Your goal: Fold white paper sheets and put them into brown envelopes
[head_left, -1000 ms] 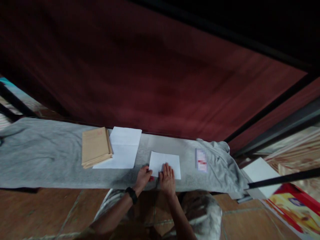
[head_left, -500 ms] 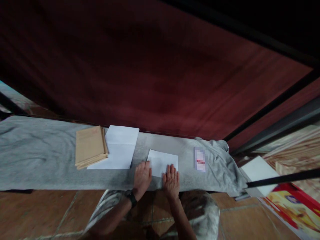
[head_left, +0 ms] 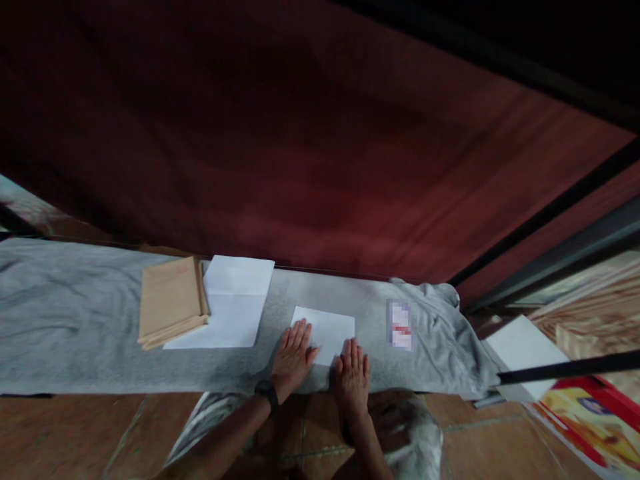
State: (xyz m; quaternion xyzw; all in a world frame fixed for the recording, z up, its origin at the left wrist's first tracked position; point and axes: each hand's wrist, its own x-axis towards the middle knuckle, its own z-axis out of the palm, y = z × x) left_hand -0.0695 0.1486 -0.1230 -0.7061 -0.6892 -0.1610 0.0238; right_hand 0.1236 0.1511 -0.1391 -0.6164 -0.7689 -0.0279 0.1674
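One left grip [head_left: 294, 353] and one right grip [head_left: 353, 375], two in all, are touching one small white sheet [head_left: 329, 332]. Left of the grips, one larger white sheet [head_left: 236, 313] and one brown paper stack [head_left: 170, 299], its layers too fine to count, are lying. Right of them, one pixelated item [head_left: 400, 325] is lying nearer; one red-and-yellow box [head_left: 593, 415] is showing farther off.

Colour and Pattern Reference

We take the small sheet [head_left: 326, 328], plain white, as landmark. Beneath it, we record a grey cloth [head_left: 95, 340]; behind it, a dark red panel [head_left: 310, 180]. Left of it, we identify a larger sheet [head_left: 236, 310], white, and a tan paper stack [head_left: 170, 297]. Right of it, we note a pixelated patch [head_left: 400, 333], pale with red, and a red-and-yellow box [head_left: 585, 417]. Before it, we list terracotta tiles [head_left: 75, 433].
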